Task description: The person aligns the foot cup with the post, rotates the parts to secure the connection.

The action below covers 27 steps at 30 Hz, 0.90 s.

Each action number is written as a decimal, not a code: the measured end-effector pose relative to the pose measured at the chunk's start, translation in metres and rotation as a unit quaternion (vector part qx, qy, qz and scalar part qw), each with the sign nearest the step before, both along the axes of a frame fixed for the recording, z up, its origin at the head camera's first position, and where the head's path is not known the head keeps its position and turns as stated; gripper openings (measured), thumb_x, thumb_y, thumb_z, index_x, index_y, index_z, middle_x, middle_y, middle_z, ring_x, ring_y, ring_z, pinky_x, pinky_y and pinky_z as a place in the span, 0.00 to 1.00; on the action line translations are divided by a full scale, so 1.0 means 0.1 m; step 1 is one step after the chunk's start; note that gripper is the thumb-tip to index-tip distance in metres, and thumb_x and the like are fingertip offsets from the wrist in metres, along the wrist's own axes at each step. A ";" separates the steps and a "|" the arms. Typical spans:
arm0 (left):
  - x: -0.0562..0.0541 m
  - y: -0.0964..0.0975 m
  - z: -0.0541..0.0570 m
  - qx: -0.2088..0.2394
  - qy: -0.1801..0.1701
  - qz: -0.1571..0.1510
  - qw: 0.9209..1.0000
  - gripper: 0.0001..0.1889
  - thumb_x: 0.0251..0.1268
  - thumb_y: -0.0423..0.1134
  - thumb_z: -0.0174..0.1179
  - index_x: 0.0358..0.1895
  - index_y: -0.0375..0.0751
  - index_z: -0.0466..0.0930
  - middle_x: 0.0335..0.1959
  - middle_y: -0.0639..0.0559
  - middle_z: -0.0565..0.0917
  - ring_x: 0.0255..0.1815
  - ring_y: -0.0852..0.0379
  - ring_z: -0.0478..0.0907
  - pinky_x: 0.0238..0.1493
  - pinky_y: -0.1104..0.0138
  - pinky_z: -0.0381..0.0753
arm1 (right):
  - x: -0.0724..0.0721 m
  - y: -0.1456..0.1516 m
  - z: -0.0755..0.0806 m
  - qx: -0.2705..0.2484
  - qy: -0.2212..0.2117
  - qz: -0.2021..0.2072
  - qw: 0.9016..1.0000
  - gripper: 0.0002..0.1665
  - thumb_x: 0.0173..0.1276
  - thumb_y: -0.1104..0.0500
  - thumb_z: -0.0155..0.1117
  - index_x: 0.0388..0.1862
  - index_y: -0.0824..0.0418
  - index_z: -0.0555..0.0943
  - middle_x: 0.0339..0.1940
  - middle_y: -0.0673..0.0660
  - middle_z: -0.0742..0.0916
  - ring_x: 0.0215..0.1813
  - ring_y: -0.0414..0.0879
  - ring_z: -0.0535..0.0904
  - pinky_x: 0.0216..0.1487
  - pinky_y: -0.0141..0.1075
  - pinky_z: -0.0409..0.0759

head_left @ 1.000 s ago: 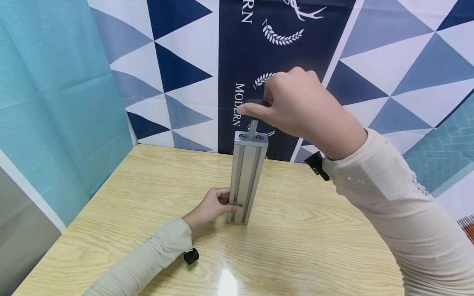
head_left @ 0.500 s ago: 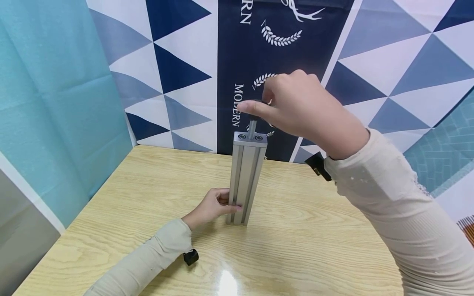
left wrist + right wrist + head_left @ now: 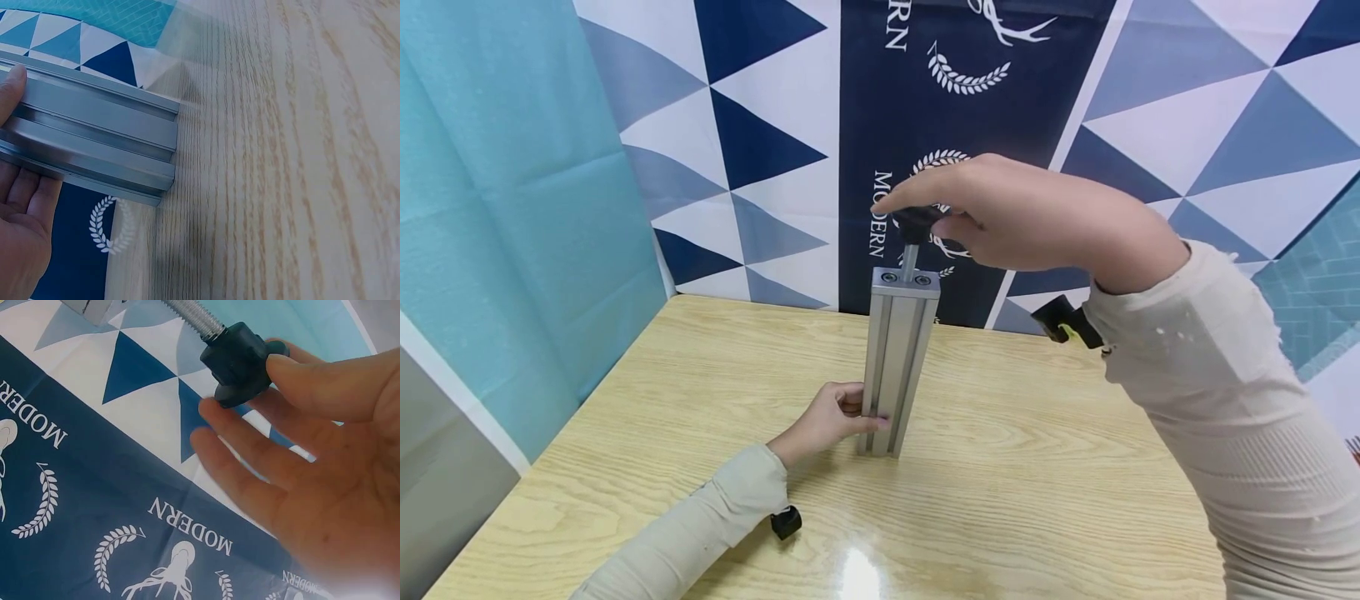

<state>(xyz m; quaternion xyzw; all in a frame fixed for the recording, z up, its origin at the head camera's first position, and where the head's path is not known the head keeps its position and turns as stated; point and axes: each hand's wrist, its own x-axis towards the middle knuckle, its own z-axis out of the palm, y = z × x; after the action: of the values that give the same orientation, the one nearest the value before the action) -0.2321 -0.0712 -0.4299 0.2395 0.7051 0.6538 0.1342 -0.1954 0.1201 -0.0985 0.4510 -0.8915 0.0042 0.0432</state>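
Observation:
An aluminium profile stands upright on the wooden table, with two screws in its top end plate. My left hand grips it low down, thumb across the grooved face and fingers behind. From the end plate rises a threaded metal rod, topped by a black star knob. My right hand holds this knob from the side, the thumb against it and the index finger partly hidden behind it. The other fingers of that hand reach out loosely beneath the knob in the right wrist view.
The light wood table extends around the profile. Behind it hangs a patterned cloth with triangles and lettering, and a turquoise cloth at the left. Small black devices sit at both sleeve cuffs.
My right hand has rolled around the knob, its wrist shifting right and its fingers now extending over the knob's top. The left hand and the profile stay in place.

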 end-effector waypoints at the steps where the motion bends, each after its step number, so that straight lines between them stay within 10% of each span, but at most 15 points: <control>1: 0.00 0.00 0.00 -0.001 0.000 0.001 1.000 0.23 0.54 0.34 0.70 0.55 0.36 0.80 0.43 0.44 0.87 0.44 0.56 0.84 0.47 0.65 0.83 | -0.01 0.00 0.00 0.001 0.004 0.004 1.000 0.30 0.70 0.74 0.50 0.69 0.57 0.70 0.68 0.54 0.74 0.55 0.45 0.77 0.48 0.40 0.78; 13: 0.00 0.00 0.00 -0.002 -0.005 0.003 1.000 0.23 0.54 0.34 0.70 0.56 0.37 0.80 0.43 0.44 0.87 0.44 0.56 0.84 0.48 0.65 0.82 | 0.02 -0.09 -0.02 -0.009 0.049 -0.074 0.996 0.19 0.73 0.56 0.57 0.59 0.62 0.79 0.51 0.58 0.84 0.37 0.47 0.79 0.40 0.40 0.78; 20: 0.01 -0.01 0.00 0.005 0.001 -0.002 1.000 0.24 0.54 0.36 0.71 0.56 0.36 0.79 0.43 0.43 0.86 0.45 0.55 0.84 0.48 0.64 0.82 | 0.06 -0.15 -0.13 -0.091 0.083 -0.185 0.975 0.28 0.66 0.37 0.59 0.37 0.60 0.87 0.23 0.54 0.84 0.25 0.47 0.75 0.28 0.38 0.72; 27: 0.00 -0.01 0.00 0.007 -0.002 -0.003 1.000 0.24 0.55 0.34 0.70 0.57 0.36 0.79 0.44 0.43 0.86 0.45 0.55 0.84 0.48 0.64 0.82 | 0.07 -0.19 -0.20 -0.117 0.104 -0.227 0.961 0.37 0.64 0.28 0.54 0.30 0.62 0.82 0.23 0.56 0.83 0.27 0.50 0.77 0.34 0.43 0.73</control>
<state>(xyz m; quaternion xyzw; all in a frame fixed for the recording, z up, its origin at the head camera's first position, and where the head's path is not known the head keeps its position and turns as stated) -0.2320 -0.0723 -0.4304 0.2407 0.6998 0.6586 0.1361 -0.1884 0.1013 -0.1184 0.2269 -0.9542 0.0519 0.1878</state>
